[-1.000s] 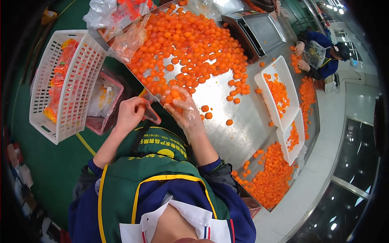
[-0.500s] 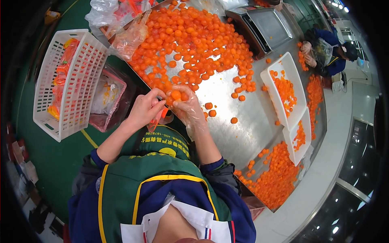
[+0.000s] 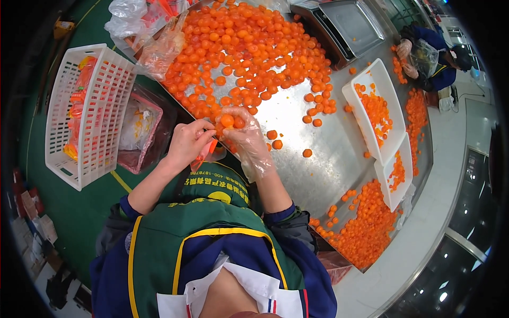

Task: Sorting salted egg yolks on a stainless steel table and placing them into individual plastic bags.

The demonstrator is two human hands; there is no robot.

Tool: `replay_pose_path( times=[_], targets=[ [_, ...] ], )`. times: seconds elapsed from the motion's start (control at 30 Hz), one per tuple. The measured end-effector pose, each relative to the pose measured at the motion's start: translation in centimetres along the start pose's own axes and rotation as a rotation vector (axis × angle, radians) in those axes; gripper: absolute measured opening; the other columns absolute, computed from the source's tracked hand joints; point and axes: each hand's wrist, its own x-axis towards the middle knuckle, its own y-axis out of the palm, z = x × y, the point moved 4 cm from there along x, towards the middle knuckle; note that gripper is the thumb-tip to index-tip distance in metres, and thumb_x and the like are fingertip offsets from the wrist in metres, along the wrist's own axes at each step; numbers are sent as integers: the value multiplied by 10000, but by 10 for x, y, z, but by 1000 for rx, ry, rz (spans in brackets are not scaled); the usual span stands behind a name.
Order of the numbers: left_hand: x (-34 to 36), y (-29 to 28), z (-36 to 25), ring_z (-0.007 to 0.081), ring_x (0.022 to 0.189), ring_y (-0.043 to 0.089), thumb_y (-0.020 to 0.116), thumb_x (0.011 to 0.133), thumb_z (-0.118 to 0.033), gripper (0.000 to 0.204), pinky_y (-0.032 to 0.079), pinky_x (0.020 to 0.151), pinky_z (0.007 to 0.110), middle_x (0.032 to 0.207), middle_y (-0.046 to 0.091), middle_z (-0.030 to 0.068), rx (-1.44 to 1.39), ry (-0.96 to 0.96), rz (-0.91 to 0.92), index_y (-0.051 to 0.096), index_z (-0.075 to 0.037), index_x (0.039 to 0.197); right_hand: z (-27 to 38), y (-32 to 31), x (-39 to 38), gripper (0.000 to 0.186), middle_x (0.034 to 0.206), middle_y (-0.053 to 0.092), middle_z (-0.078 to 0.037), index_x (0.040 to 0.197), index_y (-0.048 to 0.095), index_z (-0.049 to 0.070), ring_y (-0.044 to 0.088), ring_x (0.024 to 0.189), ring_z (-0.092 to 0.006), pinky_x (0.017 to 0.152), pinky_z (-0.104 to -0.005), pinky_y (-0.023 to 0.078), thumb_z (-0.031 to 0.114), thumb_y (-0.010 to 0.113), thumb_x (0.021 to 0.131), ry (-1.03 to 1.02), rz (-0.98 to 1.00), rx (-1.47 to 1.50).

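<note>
My bare left hand [image 3: 185, 144] pinches the rim of a small clear and orange-red plastic bag [image 3: 201, 156] at the table's near edge. Close beside it, my right hand [image 3: 245, 137] wears a clear plastic glove and curls around a few round orange balls that look like salted egg yolks [image 3: 227, 121]. These held yolks sit just above the bag's mouth. A big heap of the same yolks [image 3: 254, 42] spreads over the steel table [image 3: 302, 172] beyond my hands.
Left stands a white perforated basket [image 3: 106, 106] of orange-red packets, beside a lined bin [image 3: 154, 127]. Two white trays [image 3: 350, 95] hold yolk pieces on the right. More yolks [image 3: 366, 228] lie near right. A metal scale [image 3: 352, 29] stands far back; a co-worker [image 3: 437, 58] works far right.
The whole view has shifted slightly. My hands stay together at the table edge, and the right hand's fingers have tilted a little around the yolks.
</note>
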Motion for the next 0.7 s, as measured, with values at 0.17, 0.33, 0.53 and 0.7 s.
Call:
replay_pose_path(
  times=[0.17, 0.33, 0.53, 0.7],
  targets=[
    [3, 2, 3, 77, 430, 565, 666, 903, -41, 85, 404, 407, 247, 536, 617, 57, 26, 73, -50, 665, 33, 944, -2, -3, 5, 426, 1027, 639, -105, 1204, 550, 25, 642, 865, -154, 739, -246, 547, -79, 629, 799, -8, -6, -32],
    [5, 0, 4, 92, 482, 596, 639, 913, -39, 65, 437, 443, 256, 595, 634, 56, 137, 267, -177, 659, 23, 922, -13, -9, 8, 471, 1117, 614, -140, 1206, 551, 28, 627, 1013, -205, 826, -299, 565, -91, 651, 762, 90, -40, 60],
    [-16, -68, 46, 171, 633, 638, 619, 891, -27, 38, 492, 592, 294, 754, 657, 104, 168, -73, -186, 596, 2, 896, -20, -33, 8, 404, 1365, 524, -194, 1386, 444, 70, 593, 1186, -351, 893, -422, 584, 189, 510, 1006, 65, -74, 472],
    [-63, -164, 132, 179, 652, 622, 577, 949, -104, 122, 477, 619, 339, 730, 634, 108, 535, -130, -360, 607, -25, 1036, -16, -44, 11, 538, 1506, 388, -195, 1472, 366, 97, 423, 1366, -396, 1078, -558, 417, 442, 355, 1059, 84, -24, 674]
  ],
)
